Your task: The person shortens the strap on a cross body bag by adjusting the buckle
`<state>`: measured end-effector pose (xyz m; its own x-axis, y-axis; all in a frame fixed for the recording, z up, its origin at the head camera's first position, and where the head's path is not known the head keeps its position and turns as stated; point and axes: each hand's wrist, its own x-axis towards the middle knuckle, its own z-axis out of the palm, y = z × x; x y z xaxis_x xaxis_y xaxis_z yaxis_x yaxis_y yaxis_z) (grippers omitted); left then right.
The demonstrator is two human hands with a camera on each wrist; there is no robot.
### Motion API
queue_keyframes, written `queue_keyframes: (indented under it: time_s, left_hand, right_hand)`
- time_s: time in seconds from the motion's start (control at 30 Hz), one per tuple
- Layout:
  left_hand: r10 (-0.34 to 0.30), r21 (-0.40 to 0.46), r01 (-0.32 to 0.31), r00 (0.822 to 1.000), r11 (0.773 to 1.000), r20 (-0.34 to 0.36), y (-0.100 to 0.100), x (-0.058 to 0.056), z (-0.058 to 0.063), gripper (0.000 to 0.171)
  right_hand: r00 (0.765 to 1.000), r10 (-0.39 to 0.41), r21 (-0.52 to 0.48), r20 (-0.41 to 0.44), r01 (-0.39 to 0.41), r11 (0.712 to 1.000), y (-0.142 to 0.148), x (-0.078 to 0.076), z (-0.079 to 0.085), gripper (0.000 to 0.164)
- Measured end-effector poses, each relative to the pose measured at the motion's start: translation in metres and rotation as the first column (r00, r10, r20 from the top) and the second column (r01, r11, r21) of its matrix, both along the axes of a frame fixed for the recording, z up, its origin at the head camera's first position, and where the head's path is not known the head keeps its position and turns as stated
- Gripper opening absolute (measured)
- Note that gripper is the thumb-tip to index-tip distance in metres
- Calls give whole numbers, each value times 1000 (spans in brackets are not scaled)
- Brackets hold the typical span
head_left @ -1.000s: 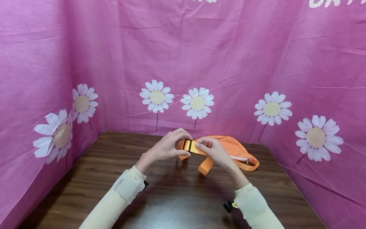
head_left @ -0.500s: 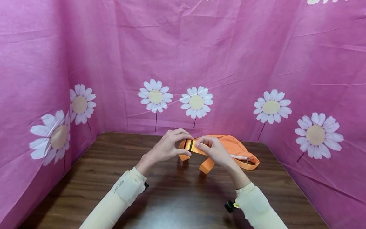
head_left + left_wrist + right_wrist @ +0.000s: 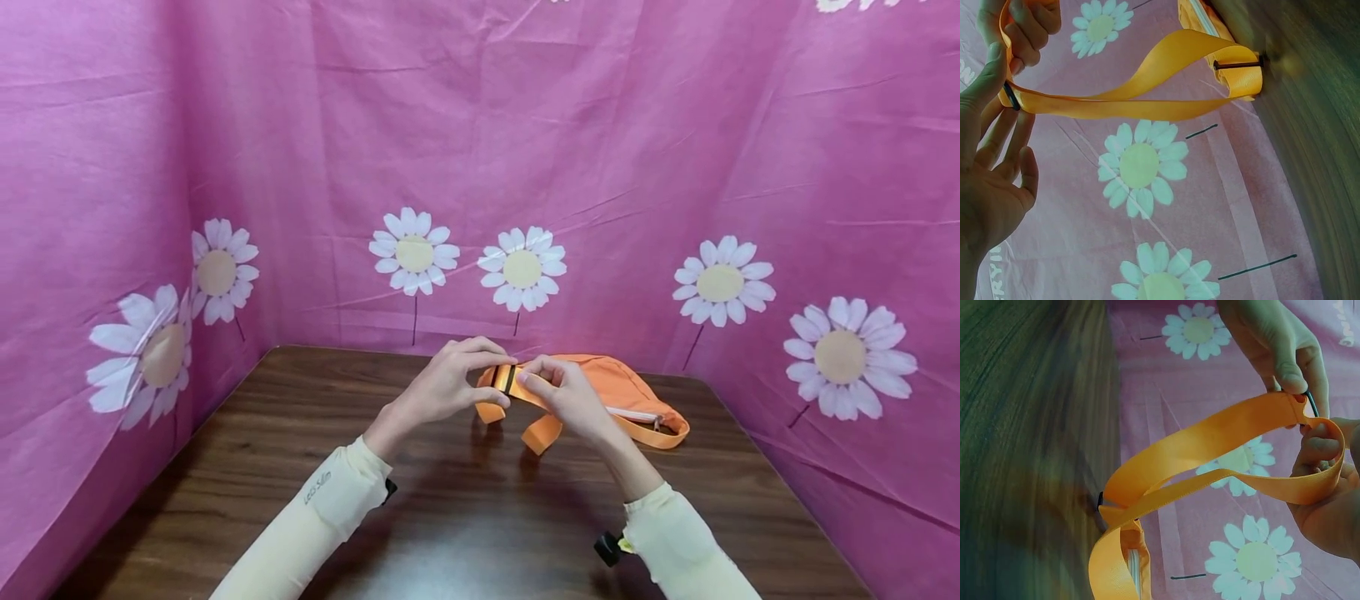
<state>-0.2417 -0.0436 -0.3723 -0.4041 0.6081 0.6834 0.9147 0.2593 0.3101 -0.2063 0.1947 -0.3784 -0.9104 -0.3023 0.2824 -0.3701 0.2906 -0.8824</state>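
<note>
An orange waist bag [image 3: 622,383] with a white zip lies at the back of the table. Its orange strap [image 3: 542,433] is raised in a loop in front of the bag. At the loop's upper end, my left hand [image 3: 442,385] pinches the black strap slider [image 3: 1011,95] between thumb and fingers. Just right of the slider, my right hand [image 3: 566,398] pinches the strap, which curves round its fingers in the right wrist view. Another black buckle [image 3: 1238,64] sits low on the strap by the tabletop. Fingers partly cover the slider.
The dark wood table [image 3: 450,533] reaches back to a pink curtain [image 3: 600,150] printed with white daisies. More curtain encloses the left and right sides. A small black device [image 3: 607,548] is at the right sleeve cuff.
The slider has shifted slightly right and looks narrower, turned more edge-on to the head view. Both hands keep their pinches, the left a little closer to the right. The bag stays put.
</note>
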Motion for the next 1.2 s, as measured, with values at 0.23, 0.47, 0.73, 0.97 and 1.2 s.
queue_keyframes:
  time_s: [0.23,0.47,0.73,0.97,1.2]
  left_hand:
    - [-6,59,3,999,998,51,6,2,-1,54]
    - [9,130,-40,973,991,232,11,2,-4,52]
    - [28,126,-58,973,990,230,9,1,-2,49]
    - [6,91,-26,977,996,212,9,2,0,48]
    - [-18,96,-3,976,995,217,9,3,-1,48]
  right_hand:
    - [999,23,-115,39,-18,993,-4,0,-4,28]
    - [997,25,-151,72,-14,988,0,-2,-4,31]
    - [993,75,-47,89,-71,996,13,-3,3,33]
    - [993,80,-21,82,-79,997,16,-3,6,30]
    - [993,89,-26,73,-87,996,13,-5,4,29]
